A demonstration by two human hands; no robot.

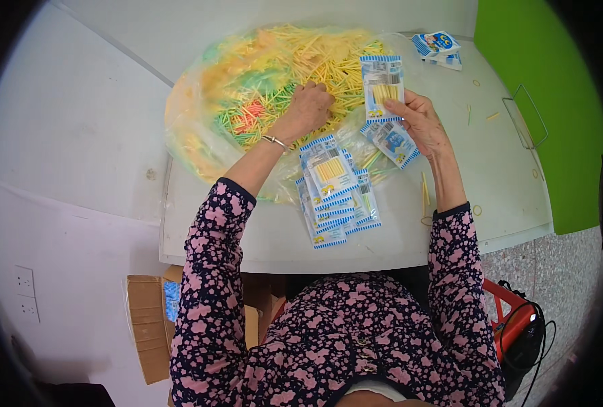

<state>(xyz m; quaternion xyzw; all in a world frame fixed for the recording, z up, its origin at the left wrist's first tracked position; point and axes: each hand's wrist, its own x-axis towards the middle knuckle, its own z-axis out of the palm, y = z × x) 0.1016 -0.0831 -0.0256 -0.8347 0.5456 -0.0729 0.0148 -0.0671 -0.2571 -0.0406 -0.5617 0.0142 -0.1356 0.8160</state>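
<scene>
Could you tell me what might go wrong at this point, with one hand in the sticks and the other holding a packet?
The left hand digs into the loose coloured sticks on the clear plastic sheet; a rough pull could scatter some onto the table, where strays already lie. The right hand holds an open packet upright, so tilting might spill its sticks. The stack of filled packets looks uneven and could slide.

Yellow, green, orange sticks (281,74); blue-striped packets (332,193); pink-flowered dark sleeves (210,271).

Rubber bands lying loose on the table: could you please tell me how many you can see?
4: one far right near the green wall, one at the right edge, two by the right forearm. More may be hidden under the packets.
</scene>
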